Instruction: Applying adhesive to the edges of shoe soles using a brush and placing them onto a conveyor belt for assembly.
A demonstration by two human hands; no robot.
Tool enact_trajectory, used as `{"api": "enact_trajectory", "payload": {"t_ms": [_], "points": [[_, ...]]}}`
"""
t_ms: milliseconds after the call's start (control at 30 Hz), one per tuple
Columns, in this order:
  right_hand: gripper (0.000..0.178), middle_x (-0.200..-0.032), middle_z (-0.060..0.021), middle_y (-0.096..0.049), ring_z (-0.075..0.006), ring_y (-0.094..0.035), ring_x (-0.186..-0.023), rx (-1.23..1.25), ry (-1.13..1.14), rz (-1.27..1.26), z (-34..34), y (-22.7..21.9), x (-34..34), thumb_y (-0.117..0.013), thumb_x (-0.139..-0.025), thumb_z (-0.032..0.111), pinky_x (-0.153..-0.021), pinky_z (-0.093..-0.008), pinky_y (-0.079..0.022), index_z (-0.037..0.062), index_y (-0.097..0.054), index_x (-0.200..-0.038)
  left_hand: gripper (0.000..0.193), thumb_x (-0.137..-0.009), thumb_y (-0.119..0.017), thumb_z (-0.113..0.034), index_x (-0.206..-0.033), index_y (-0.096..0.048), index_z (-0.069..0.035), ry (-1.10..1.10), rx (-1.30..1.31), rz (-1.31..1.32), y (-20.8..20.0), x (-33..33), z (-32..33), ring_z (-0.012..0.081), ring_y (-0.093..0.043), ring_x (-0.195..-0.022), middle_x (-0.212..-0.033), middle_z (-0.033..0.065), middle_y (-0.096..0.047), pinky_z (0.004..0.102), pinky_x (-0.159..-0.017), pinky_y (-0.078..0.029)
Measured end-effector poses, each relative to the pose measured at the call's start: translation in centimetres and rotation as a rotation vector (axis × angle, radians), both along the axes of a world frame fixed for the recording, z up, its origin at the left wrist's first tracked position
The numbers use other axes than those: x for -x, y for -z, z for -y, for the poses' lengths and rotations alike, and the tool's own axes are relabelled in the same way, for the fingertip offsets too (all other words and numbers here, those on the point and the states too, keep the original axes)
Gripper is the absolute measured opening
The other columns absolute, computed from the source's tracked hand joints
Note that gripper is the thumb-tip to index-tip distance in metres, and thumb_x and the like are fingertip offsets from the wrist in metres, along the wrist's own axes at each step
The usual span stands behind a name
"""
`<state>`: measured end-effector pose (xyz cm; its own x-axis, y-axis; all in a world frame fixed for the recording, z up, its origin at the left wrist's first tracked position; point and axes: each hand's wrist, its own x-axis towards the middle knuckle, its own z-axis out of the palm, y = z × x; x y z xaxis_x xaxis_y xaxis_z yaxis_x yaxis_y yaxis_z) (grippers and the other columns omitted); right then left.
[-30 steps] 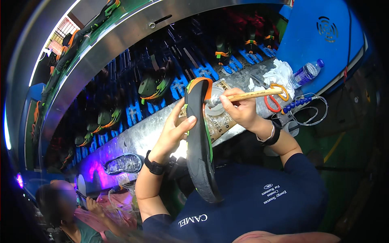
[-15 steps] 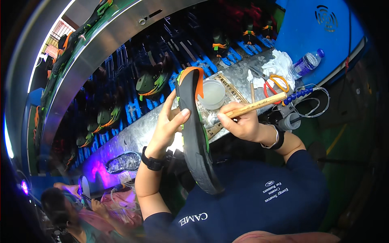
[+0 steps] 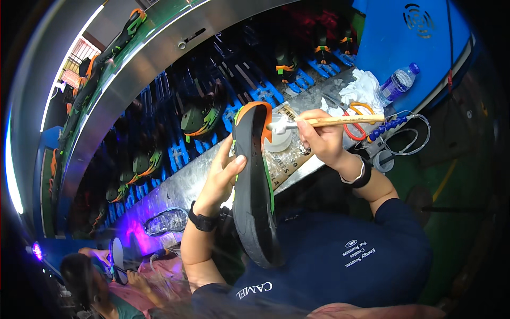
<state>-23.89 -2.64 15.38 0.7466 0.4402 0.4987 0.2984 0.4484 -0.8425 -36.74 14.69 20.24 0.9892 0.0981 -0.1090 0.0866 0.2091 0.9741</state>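
My left hand (image 3: 220, 178) grips a shoe sole (image 3: 253, 186) at its side, thumb on the near edge. The sole is dark grey with an orange end and green trim, held upright lengthwise in front of my chest. Between the fingers of my right hand (image 3: 322, 139) is a wooden-handled brush (image 3: 340, 121), its pale bristle end beside the orange end of the sole. Whether the bristles touch the sole I cannot tell. Just below the brush tip stands a translucent round tub (image 3: 279, 141) on the metal bench.
Scissors (image 3: 355, 129) with red and orange handles, a white cloth (image 3: 362, 87) and a water bottle (image 3: 398, 84) lie right on the bench (image 3: 175, 194). Behind it runs a rack of blue holders (image 3: 178, 159) bearing shoe parts. A co-worker (image 3: 85, 282) sits at lower left.
My right hand has moved up and slightly right, bringing the brush from beside the middle of the sole to its orange end, over the tub. The sole has shifted slightly downward.
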Motion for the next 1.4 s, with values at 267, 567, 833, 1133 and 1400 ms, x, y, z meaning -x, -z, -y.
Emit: {"api": "enact_trajectory", "payload": {"t_ms": [267,567,833,1133,1400], "points": [[0.006,-0.053,-0.0013,-0.043,-0.005,-0.039,-0.041,-0.077,-0.058,-0.289,3.0,-0.6,-0.6,-0.047,-0.083,0.007,-0.036,-0.019,-0.032,0.0016,-0.049,-0.083,0.063,-0.076,-0.057,-0.024,-0.125,-0.027,-0.001,-0.09,0.037,-0.038,-1.5,-2.1,0.4,0.0175,-0.044,-0.105,-0.115,0.0114,-0.045,0.0283,-0.088,-0.033],[0.008,-0.053,-0.0013,-0.042,-0.0059,-0.037,-0.039,-0.34,0.238,-0.264,11.2,-1.6,-2.8,-0.047,-0.083,0.011,-0.035,-0.0178,-0.03,0.0036,-0.049,-0.081,0.048,-0.07,-0.063,-0.007,-0.111,-0.039,0.002,-0.605,-0.546,0.979,-15.9,-11.9,-1.4,0.0153,-0.049,-0.092,-0.1,0.0084,-0.049,0.0276,-0.083,-0.038],[0.009,-0.051,-0.0001,-0.041,-0.0058,-0.037,-0.038,-0.356,0.261,-0.281,12.2,-1.2,-2.2,-0.047,-0.084,0.012,-0.035,-0.0175,-0.029,0.0036,-0.049,-0.082,0.09,-0.06,-0.072,-0.04,-0.117,-0.026,0.012,-0.722,-1.119,0.424,-17.0,-25.0,-6.1,0.0307,-0.045,-0.104,-0.109,0.0272,-0.044,0.0317,-0.088,-0.036],[0.012,-0.05,-0.0004,-0.041,-0.005,-0.035,-0.037,-0.276,0.282,-0.291,13.1,0.2,-4.6,-0.047,-0.084,0.014,-0.034,-0.0176,-0.03,0.0032,-0.048,-0.079,0.032,-0.071,-0.064,-0.031,-0.066,-0.059,0.0,-0.542,-1.49,0.524,-16.7,-21.2,-0.3,0.0101,-0.053,-0.049,-0.054,0.0072,-0.056,0.0246,-0.051,-0.043],[0.01,-0.052,-0.0015,-0.043,-0.0052,-0.037,-0.037,-0.277,0.337,-0.304,14.3,0.6,-4.9,-0.047,-0.083,0.011,-0.034,-0.017,-0.031,0.0007,-0.048,-0.08,0.041,-0.077,-0.054,-0.037,-0.1,-0.055,-0.003,-0.099,-1.712,-0.039,-22.5,-32.2,-3.8,0.0203,-0.054,-0.085,-0.097,0.0135,-0.055,0.0313,-0.069,-0.044]]}}
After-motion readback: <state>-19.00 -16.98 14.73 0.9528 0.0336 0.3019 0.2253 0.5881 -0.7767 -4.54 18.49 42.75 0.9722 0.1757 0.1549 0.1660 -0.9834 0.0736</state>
